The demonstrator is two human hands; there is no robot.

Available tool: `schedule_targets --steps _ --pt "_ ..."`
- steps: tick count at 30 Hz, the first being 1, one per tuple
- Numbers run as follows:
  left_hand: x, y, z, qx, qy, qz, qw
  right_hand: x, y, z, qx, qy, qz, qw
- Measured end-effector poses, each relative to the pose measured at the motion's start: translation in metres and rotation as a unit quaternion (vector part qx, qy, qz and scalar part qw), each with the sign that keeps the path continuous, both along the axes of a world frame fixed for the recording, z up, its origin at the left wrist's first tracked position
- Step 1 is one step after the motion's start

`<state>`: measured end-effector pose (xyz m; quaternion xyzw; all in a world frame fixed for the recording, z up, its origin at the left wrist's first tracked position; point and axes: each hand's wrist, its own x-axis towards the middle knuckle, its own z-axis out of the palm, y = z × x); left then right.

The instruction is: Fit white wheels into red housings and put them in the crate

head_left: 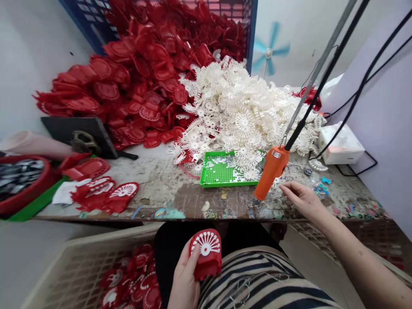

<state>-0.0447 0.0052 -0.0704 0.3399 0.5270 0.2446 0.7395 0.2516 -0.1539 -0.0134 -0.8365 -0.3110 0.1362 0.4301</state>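
Observation:
My left hand [187, 274] grips a red plastic piece [206, 268] with a white fan-shaped part [207, 243] on its face, held above my lap. My right hand [301, 198] is at the table's front edge, just right of the hanging orange electric screwdriver [270, 174]. Its thumb and index finger are pressed together; whatever they may hold is too small to name. Behind the screwdriver lies a green tray [219, 171] with small metal pieces and some white fan parts. Several red pieces with white parts [120, 197] lie at the table's left front.
A large pile of red parts [151, 94] and a heap of white fan parts [238, 111] cover the back. At left stands a red bowl [48, 184] of metal pieces. A crate [74, 257] is below, a white box [343, 143] at right.

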Motion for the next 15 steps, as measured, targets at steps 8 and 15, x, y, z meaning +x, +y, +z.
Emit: schedule_targets --steps 8,15 --pt "-0.004 -0.001 0.000 -0.006 -0.039 0.049 0.998 -0.024 0.012 0.025 -0.013 -0.106 0.099 0.989" --pt "-0.012 0.013 -0.019 0.013 -0.067 0.086 0.994 -0.083 0.058 0.044 -0.012 -0.054 0.281 0.958"
